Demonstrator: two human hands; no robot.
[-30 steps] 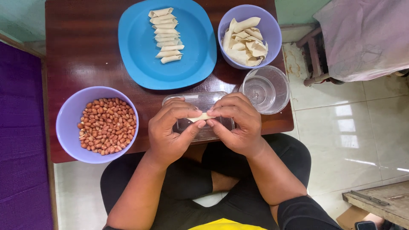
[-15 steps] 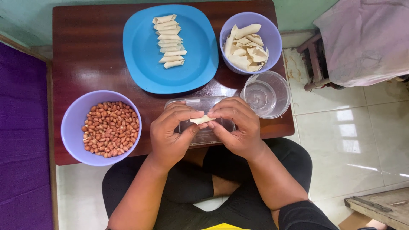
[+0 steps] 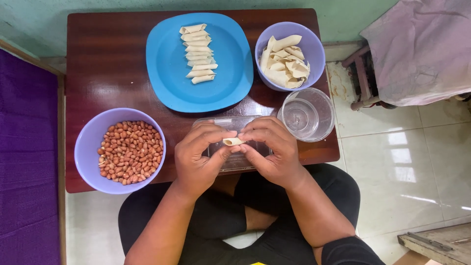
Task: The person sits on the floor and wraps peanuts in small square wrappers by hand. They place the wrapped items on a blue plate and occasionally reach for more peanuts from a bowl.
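Both hands meet at centre of frame, just below the middle of the dark wood table [image 3: 113, 59]. Left hand [image 3: 198, 159] and right hand [image 3: 270, 154] are each pinched on one small pale dough roll [image 3: 234, 141] – left thumb + fingertips clamped on its left end, right fingertips closed on its right end, roll lying roughly level between them. Roll is held just above a clear plastic tray [image 3: 230, 122], rectangular, mostly hidden under the hands; can't tell if roll touches it. Right of the hands, touching-close to the tray's upper right corner, a clear round cup [image 3: 307, 114], looks to hold nothing solid. Lower left of frame: lilac bowl [image 3: 86, 147] full of red-brown peanuts [image 3: 130, 152], overhanging the table's near edge a bit. Upper centre: big blue plate [image 3: 225, 64] w/ a neat column of finished rolls [image 3: 197, 53], stacked one below another, left of the plate's middle. Upper right: second lilac bowl [image 3: 306, 44] w/ loose pale wrapper strips [image 3: 283, 61] piled in it, just above the cup. Person sits cross-legged at the table's near edge, dark trousers – knees at bottom of frame. Purple mat along far left, white tile floor at right, a cloth-covered stool at upper right, well apart from the table.
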